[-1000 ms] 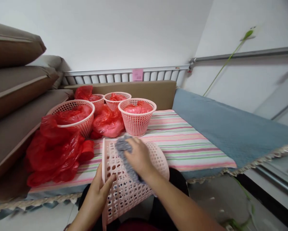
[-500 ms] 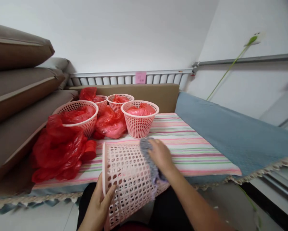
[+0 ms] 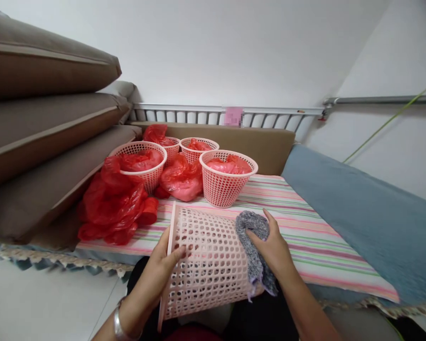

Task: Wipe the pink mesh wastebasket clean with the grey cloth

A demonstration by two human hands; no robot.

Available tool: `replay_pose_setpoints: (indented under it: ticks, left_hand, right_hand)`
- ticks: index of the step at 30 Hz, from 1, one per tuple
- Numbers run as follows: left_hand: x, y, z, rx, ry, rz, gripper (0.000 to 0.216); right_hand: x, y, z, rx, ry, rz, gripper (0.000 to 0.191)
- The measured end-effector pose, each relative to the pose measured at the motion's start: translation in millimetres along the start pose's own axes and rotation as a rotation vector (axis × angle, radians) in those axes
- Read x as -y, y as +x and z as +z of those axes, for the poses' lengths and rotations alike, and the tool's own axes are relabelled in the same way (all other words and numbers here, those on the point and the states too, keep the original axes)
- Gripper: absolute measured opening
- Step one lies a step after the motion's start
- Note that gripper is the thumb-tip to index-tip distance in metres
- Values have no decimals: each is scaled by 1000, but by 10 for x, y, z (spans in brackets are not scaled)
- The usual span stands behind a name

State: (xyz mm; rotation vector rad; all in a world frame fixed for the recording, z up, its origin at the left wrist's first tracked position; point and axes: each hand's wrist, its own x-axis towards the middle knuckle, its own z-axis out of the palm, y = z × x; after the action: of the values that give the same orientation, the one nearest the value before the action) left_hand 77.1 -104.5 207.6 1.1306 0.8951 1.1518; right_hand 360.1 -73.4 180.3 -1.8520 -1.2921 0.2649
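A pale pink perforated plastic basket [image 3: 209, 260] lies on its side above my lap, its rim to the left. My left hand [image 3: 165, 265] grips that rim, thumb on the outer wall and the other fingers hidden behind or inside. Near the basket's bottom end, my right hand [image 3: 271, 244] holds a grey cloth [image 3: 253, 237] with purplish edges between thumb and fingers. The cloth rests against the basket's side and hangs down at its lower end.
Beyond stand several pink baskets [image 3: 222, 189] with red plastic bags inside. Loose red bags [image 3: 115, 206] lie at left on the striped sheet [image 3: 326, 246]. Brown cushions [image 3: 49, 113] are stacked at left. A radiator [image 3: 198, 116] runs along the wall behind.
The wiping hand with the cloth has slowed, and its thumb and fingers are now spread more around the cloth. The basket has turned slightly. The view has shifted left.
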Motion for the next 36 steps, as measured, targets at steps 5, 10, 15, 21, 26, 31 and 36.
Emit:
replay_pose_setpoints:
  ticks: [5,10,15,21,26,31,36]
  left_hand:
    - [47,73,94,76,-21,72,64]
    - [428,52,28,70,115,75,65]
    - [379,148,6,-41,206,101,65]
    - [360,230,75,-63,240,105,63]
    - [541,147,47,-46,329,152,70]
    - [674,135,-57,-137,455,164,75]
    - [718,76,30,-54,358,146,68]
  right_hand:
    - [200,-58,-86,-102,189,-16,76]
    - [256,12,155,-1,145,-200,58]
    - [78,21,358,-16,107,-284,60]
    - [157,-62,460,-109,93,-326,54]
    - [815,-257,721,-25,231,-422,56]
    - [1367,-471,825,124,389,-648,60]
    - [893,-123,583,102,100,-648,61]
